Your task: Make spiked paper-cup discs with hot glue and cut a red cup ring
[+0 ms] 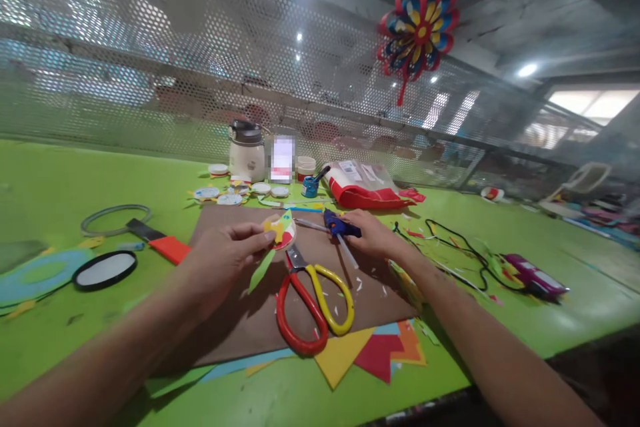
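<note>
My left hand (240,247) pinches a small round paper craft (284,233), white and red with yellow, green and blue pieces; a light green leaf-shaped strip (261,272) hangs below it. My right hand (369,232) is closed on a dark blue glue gun (338,223) low over the brown board (240,320), with a translucent glue stick (349,252) at its rear. Between my hands lie scissors (305,300) with one red and one yellow handle, their blades partly under the craft. White paper scraps dot the board.
Behind the board stand a lidded jar (247,153), a blue paint pot (310,187), several round paper pieces (229,200) and a red-and-white bag (367,187). Coloured paper (345,355) sticks out in front. A black cord (463,233) lies right; a black ring (105,271) left.
</note>
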`<state>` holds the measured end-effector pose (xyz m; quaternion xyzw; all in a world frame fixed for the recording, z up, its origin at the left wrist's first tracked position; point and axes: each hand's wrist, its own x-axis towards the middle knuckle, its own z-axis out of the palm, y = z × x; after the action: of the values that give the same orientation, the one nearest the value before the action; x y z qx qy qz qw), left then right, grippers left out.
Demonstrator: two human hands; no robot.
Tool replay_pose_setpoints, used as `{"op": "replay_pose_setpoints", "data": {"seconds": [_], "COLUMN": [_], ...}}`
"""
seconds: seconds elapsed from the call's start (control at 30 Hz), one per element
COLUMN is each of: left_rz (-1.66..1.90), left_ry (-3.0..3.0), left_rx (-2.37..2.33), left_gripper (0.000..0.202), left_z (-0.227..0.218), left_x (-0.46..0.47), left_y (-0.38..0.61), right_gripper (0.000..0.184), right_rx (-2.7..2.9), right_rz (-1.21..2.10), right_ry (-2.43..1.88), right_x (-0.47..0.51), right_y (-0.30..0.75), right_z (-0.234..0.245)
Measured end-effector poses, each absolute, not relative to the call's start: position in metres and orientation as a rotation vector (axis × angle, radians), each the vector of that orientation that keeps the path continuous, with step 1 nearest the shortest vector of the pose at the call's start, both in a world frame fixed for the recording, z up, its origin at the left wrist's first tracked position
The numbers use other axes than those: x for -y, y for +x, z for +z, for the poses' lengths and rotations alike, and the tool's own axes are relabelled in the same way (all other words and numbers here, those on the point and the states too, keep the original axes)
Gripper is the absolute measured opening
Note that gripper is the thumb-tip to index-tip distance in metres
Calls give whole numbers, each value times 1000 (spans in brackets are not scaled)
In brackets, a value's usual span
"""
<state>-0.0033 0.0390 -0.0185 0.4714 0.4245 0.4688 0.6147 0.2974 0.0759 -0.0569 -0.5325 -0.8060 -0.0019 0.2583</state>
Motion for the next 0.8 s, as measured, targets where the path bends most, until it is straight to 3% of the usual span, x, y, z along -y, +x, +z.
{"op": "replay_pose_setpoints", "data": {"seconds": [0.23, 0.4, 0.8], "left_rz": [1025, 954, 824], "left_ry": [831, 799, 1210], "left_rx": [-936, -967, -926], "left_gripper": [20, 21, 11], "left_z": [-25, -15, -16], "left_x": [-21, -8, -8], "left_y": [2, 5, 11], "right_gripper": [9, 11, 7], "right_rx": [1985, 1976, 1977], "right_rz": [-14, 107, 140], "right_ry": [-1265, -1060, -1097], "right_x": [-17, 10, 11], "right_y": [246, 212, 197], "right_z": [-11, 4, -17]}}
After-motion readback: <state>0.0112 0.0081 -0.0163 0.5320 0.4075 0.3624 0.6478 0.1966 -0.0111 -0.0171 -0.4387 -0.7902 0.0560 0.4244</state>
